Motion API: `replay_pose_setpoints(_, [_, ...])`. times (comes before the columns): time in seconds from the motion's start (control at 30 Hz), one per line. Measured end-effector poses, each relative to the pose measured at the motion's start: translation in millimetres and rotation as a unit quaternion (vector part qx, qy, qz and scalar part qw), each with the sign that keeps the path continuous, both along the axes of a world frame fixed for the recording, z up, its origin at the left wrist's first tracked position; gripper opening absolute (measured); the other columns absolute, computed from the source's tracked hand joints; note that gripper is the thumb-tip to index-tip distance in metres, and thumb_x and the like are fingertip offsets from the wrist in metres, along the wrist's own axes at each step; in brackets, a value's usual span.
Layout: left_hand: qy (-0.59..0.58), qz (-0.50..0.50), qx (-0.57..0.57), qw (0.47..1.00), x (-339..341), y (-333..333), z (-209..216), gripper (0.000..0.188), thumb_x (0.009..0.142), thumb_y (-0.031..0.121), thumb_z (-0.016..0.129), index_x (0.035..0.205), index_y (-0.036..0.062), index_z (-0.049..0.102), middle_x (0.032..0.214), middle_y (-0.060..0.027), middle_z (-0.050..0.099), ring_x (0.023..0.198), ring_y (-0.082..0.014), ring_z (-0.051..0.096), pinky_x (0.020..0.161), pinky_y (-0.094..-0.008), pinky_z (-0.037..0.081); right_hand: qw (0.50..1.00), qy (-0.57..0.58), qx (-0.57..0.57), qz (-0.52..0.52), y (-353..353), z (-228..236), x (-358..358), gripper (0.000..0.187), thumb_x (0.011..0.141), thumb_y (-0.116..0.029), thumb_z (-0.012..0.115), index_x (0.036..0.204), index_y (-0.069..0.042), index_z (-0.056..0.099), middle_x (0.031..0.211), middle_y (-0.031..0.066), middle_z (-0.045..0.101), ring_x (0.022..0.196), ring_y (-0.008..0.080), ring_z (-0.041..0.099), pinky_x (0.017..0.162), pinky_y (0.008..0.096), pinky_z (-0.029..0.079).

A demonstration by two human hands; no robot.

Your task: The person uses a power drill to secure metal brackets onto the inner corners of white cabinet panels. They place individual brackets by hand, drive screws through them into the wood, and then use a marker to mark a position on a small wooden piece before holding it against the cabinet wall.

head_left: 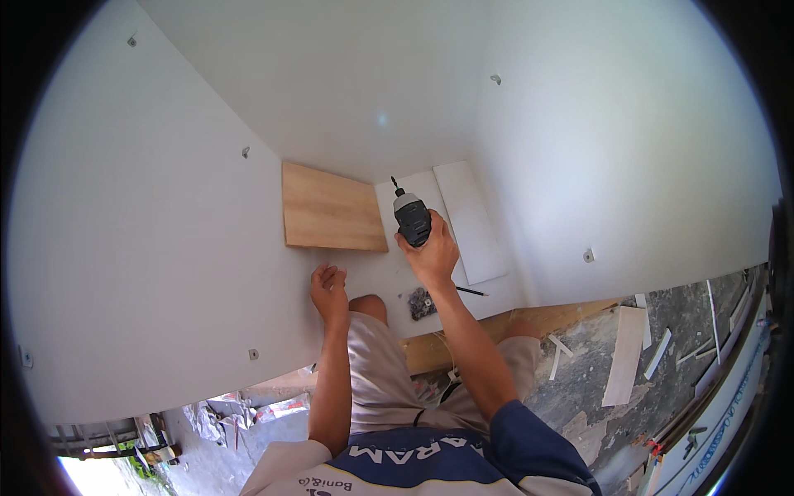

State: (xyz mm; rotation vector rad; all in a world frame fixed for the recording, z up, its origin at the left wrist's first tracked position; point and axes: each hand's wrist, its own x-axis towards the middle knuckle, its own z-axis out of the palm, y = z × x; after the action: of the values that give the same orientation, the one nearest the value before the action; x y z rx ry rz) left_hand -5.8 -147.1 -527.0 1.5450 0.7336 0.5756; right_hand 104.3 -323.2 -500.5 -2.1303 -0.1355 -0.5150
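Observation:
In my right hand is a dark cordless drill driver with a grey collar. Its bit points away from me toward the back wall of a white cabinet and touches nothing that I can see. My left hand is closed near the left side panel, fingers curled together. Whatever it may pinch is too small to make out. Just beyond it a light wooden board leans at the back left corner. A white board strip lies to the right of the drill driver.
A heap of small hardware and a dark pencil lie on the cabinet's bottom panel. Small brackets stick out from both side panels. Wood offcuts litter the rough floor at right; crumpled foil lies at lower left.

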Motion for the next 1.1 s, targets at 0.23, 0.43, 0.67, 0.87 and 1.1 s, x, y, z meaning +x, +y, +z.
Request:
replay_pose_setpoints(0.23, [0.006, 0.011, -0.131, 0.991, 56.5, 18.8, 2.7, 0.048, 0.086, 0.021, 0.073, 0.125, -0.0010, 0.055, 0.115, -0.0113, 0.062, 0.102, -0.0224, 0.061, 0.088, -0.0399, 0.051, 0.955, 0.069, 0.253, -0.141, -57.2, -65.5, -22.7, 0.053, 0.087, -0.031, 0.073, 0.126, 0.001, 0.055, 0.114, 0.0160, 0.061, 0.099, 0.0277, 0.061, 0.077, 0.0379, 0.054])
replay_pose_setpoints(0.43, [-0.037, 0.048, -0.194, 0.979, 82.7, 27.9, -9.3, 0.040, 0.089, 0.016, 0.071, 0.122, -0.0018, 0.055, 0.115, -0.0128, 0.061, 0.101, -0.0238, 0.062, 0.082, -0.0384, 0.057, 0.894, 0.234, 0.017, -0.382, -77.7, -97.6, -39.2, 0.063, 0.078, -0.026, 0.074, 0.129, 0.004, 0.051, 0.133, 0.0196, 0.052, 0.128, 0.0374, 0.044, 0.100, 0.0476, 0.044])
replay_pose_setpoints(0.67, [-0.041, 0.041, -0.187, 0.981, 75.3, 39.9, -20.3, 0.029, 0.092, 0.012, 0.067, 0.114, -0.0044, 0.058, 0.109, -0.0146, 0.062, 0.093, -0.0248, 0.065, 0.078, -0.0412, 0.061, 0.969, 0.077, -0.231, -0.031, -83.1, -120.4, -74.4, 0.036, 0.072, -0.014, 0.072, 0.106, -0.003, 0.068, 0.122, 0.0138, 0.053, 0.120, 0.0305, 0.046, 0.098, 0.0482, 0.038])
replay_pose_setpoints(0.87, [-0.050, 0.066, -0.138, 0.987, 73.3, 23.5, 9.7, 0.026, 0.093, 0.011, 0.066, 0.109, -0.0081, 0.059, 0.105, -0.0155, 0.063, 0.088, -0.0253, 0.066, 0.072, -0.0376, 0.062, 0.972, 0.010, -0.236, -0.001, -101.9, -147.9, -81.4, 0.020, 0.080, -0.001, 0.062, 0.101, -0.001, 0.062, 0.113, 0.0158, 0.053, 0.108, 0.0327, 0.052, 0.092, 0.0471, 0.040])
replay_pose_setpoints(1.1, [-0.095, 0.075, -0.051, 0.991, 44.2, 21.1, 27.7, 0.026, 0.094, 0.013, 0.064, 0.106, -0.0090, 0.062, 0.102, -0.0148, 0.065, 0.085, -0.0226, 0.067, 0.072, -0.0360, 0.062, 0.980, 0.105, -0.106, -0.135, -93.0, -103.4, -61.5, 0.046, 0.091, -0.016, 0.062, 0.128, 0.004, 0.045, 0.129, 0.0248, 0.046, 0.099, 0.0407, 0.061, 0.079, 0.0475, 0.052])
